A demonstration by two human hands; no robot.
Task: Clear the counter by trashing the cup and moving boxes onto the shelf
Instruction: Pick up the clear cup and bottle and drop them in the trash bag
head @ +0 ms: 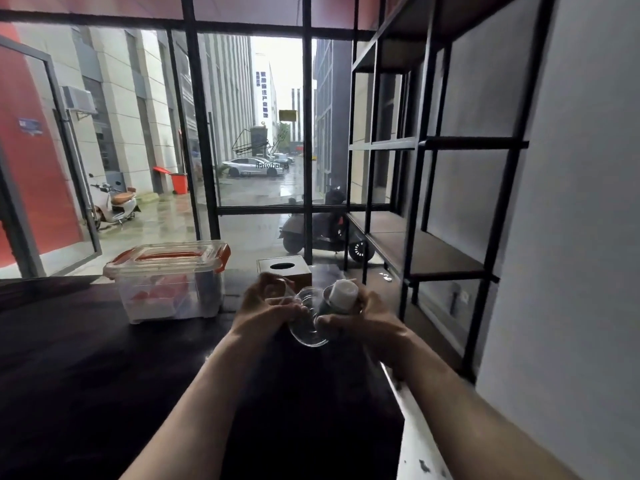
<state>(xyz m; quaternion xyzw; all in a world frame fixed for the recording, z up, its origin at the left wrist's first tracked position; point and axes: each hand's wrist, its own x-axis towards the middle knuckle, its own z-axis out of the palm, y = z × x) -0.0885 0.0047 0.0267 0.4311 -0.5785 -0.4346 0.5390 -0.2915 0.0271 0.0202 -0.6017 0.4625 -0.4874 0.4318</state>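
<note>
Crushing easily under any squeeze, the clear plastic cup [308,323] looks thin-walled, light and a little slick, so I judge it best held around the rim or body with gentle pressure rather than pinched hard. It sits in the air above the dark counter [104,375], between both hands, tilted with its mouth turned down toward the camera. The left hand [266,306] is closed around one transparent piece, fingers curled over it; whether that is a lid or a second cup I cannot tell. The right hand [360,318] is closed on the cup's side and also grips a white cylindrical item [343,292], perhaps a paper cup or roll. Behind them on the counter stand a wooden tissue box [284,270] and a clear storage box with orange latches [169,282]. The black metal shelf [433,258] stands to the right, its boards bare.
</note>
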